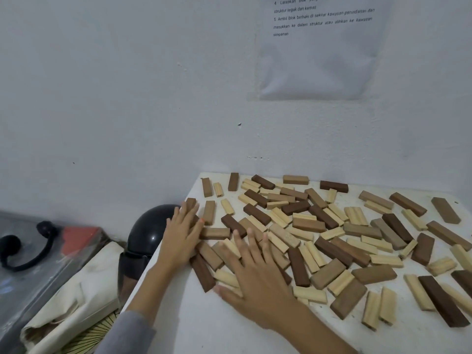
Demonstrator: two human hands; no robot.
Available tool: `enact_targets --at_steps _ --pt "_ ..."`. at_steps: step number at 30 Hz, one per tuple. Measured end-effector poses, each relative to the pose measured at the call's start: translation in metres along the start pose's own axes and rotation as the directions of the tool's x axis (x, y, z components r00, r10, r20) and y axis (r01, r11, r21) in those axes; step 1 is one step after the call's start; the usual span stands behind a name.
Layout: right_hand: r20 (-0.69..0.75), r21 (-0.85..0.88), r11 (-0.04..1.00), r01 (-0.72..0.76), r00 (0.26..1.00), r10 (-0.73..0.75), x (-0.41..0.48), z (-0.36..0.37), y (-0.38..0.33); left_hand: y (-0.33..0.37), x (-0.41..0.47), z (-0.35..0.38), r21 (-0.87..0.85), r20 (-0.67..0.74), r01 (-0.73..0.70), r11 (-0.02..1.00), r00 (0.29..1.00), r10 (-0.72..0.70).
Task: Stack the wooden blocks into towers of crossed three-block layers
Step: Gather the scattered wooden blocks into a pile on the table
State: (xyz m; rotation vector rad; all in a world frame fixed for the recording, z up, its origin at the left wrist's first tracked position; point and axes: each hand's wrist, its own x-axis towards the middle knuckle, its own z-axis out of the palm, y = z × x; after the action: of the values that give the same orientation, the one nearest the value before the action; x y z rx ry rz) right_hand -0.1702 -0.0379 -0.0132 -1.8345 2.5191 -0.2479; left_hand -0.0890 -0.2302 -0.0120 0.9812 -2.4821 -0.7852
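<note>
The fingers (189, 213) of the left hand (178, 241) are lying straight and close together, flat on the wooden blocks (307, 224) at the left edge of the table (204, 325), pinching nothing. The fingers (251, 247) of the right hand (258, 282) are lying straight and slightly spread, pressing flat on more blocks just to the right, the thumb reaching out sideways over a pale one.

Ahead of and to the right of both sets of fingertips, the blocks are lying in a loose, flat scatter, many overlapping. They are oblong, square-edged bars with a matt finish in three tones. Some are pale cream with lengthwise grooves, some mid brown and some dark chocolate. The white tabletop is showing specks and scuffs.

High above the right fingertips, a sheet of paper (319, 60) is hanging on the matt white wall (127, 98). Its print is reading in part "4 Laraskan blok yang tersasar", "struktur tegak dan kemas" and "5 Ambil blok berbaki di sekitar kawasan penindanan dan masukkan ke dalam struktur atau alihkan ke kawasan simpanan".

Just left of the left fingers, off the table edge, a glossy black rounded helmet (148, 231) is sitting. Below it a crumpled cream cloth bag (76, 297) is lying, and I cannot tell what it is holding. A grey sleeve (127, 333) is covering the left forearm.
</note>
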Motion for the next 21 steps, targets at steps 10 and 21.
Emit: enact_targets --at_steps 10,21 --pt "-0.193 0.056 0.991 -0.122 0.972 0.131 0.005 0.007 0.006 0.007 -0.021 -0.005 -0.229 0.006 -0.113 0.967 0.993 0.118" --pt "-0.265 0.211 0.977 -0.038 0.96 0.095 0.024 -0.006 0.024 0.006 -0.024 -0.005 -0.215 -0.032 -0.162 0.963 0.987 0.159"
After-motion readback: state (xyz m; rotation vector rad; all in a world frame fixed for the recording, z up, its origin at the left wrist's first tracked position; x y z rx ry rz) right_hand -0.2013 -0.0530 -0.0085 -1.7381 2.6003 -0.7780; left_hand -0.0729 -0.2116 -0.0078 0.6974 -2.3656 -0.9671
